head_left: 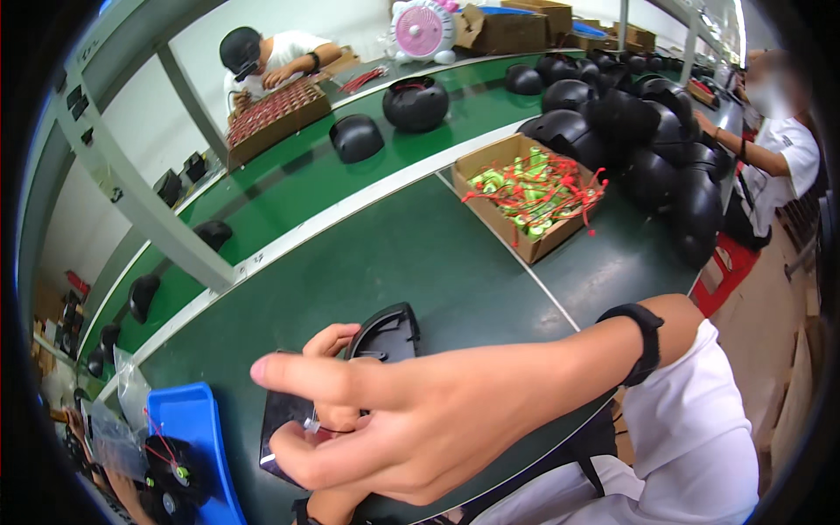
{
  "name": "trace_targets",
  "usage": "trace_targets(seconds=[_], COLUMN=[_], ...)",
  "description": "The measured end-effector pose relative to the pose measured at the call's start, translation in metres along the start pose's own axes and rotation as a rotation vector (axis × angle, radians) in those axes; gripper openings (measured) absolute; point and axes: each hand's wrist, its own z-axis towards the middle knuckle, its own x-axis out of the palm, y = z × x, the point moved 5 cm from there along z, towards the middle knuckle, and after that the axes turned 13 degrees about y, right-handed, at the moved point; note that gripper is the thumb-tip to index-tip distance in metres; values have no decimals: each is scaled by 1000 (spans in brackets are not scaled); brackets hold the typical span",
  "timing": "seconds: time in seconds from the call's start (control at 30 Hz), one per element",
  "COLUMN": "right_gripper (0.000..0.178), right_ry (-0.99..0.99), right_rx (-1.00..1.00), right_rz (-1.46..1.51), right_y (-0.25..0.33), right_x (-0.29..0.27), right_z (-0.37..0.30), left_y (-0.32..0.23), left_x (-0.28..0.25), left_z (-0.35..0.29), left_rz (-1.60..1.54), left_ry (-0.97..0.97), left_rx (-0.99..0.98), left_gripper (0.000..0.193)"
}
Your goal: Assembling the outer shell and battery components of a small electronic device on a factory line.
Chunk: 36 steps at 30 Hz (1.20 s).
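Note:
My right hand (pixel 411 424) reaches across from the right, a black band on its wrist. Its bent fingers close around a small white wire connector (pixel 311 426) with a dark wire; the exact grip is partly hidden. Behind and beneath it is my left hand (pixel 331 339), mostly covered. Its curled fingers hold a black curved plastic shell (pixel 389 337), whose inside shows ribs. A dark glossy panel (pixel 276 411) sits beside the fingers, under my right hand; whether it belongs to the shell I cannot tell.
A cardboard box (pixel 529 251) of green cells with red wires stands ahead. Black domed shells (pixel 626 122) pile up at the right. At the left lies a blue tray (pixel 213 437) with round black parts. Co-workers sit across the green conveyor (pixel 302 188) and at the right.

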Motion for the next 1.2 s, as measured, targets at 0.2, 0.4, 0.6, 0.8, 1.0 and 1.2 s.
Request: trace_targets(seconds=[0.2, 0.4, 0.6, 0.8, 1.0, 1.2], right_gripper=[21, 15, 14, 14, 9, 14], right_ry=[-280, 459, 1129, 1229, 1245, 356], right_rx=[295, 830, 783, 672, 841, 1125], right_rz=[133, 121, -66, -236, -257, 339], right_y=[-51, -197, -212, -207, -217, -253], right_x=[-27, 13, 78, 90, 63, -5], right_z=[-23, -148, -241, -250, -222, -204], left_y=[-9, -26, -25, -24, -22, -21], left_x=[2, -2, -1, -1, -2, -3], left_z=[0, 17, 15, 15, 16, 15], left_rz=[197, 119, 75, 81, 48, 59], left_ry=[25, -6, -6, -19, -24, -11], left_rx=[173, 158, 161, 186, 187, 199], left_gripper=[47, 46, 44, 44, 43, 42])
